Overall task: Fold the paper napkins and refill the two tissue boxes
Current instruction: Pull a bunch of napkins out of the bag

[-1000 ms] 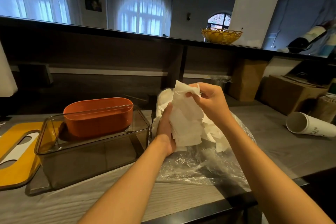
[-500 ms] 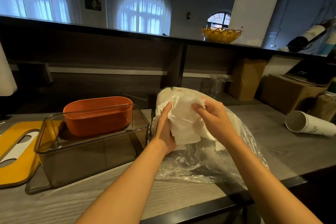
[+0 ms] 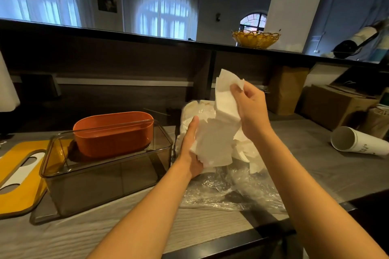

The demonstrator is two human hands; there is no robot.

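A bunch of white paper napkins (image 3: pixel 216 141) hangs between my hands above a crumpled clear plastic bag (image 3: pixel 229 187) that holds more napkins. My right hand (image 3: pixel 250 107) pinches the upper end of the bunch, raised over the bag. My left hand (image 3: pixel 190 153) grips the lower end from the left. Left of the bag stands a smoky transparent tissue box (image 3: pixel 105 174), open at the top, and behind it an orange oval tissue box (image 3: pixel 113 132), also open. A yellow lid with a white slot (image 3: pixel 19 172) lies flat at the far left.
A white paper cup sleeve (image 3: pixel 357 142) lies on its side at the right. Cardboard boxes (image 3: pixel 332 105) and a brown paper bag (image 3: pixel 288 88) stand behind it. A raised dark counter with a yellow wicker basket (image 3: pixel 255 38) runs along the back. The table's dark front edge (image 3: pixel 242 242) is near.
My right hand dipped down to the bag and has now lifted again with the napkins' upper end. My left hand stayed at the lower end.
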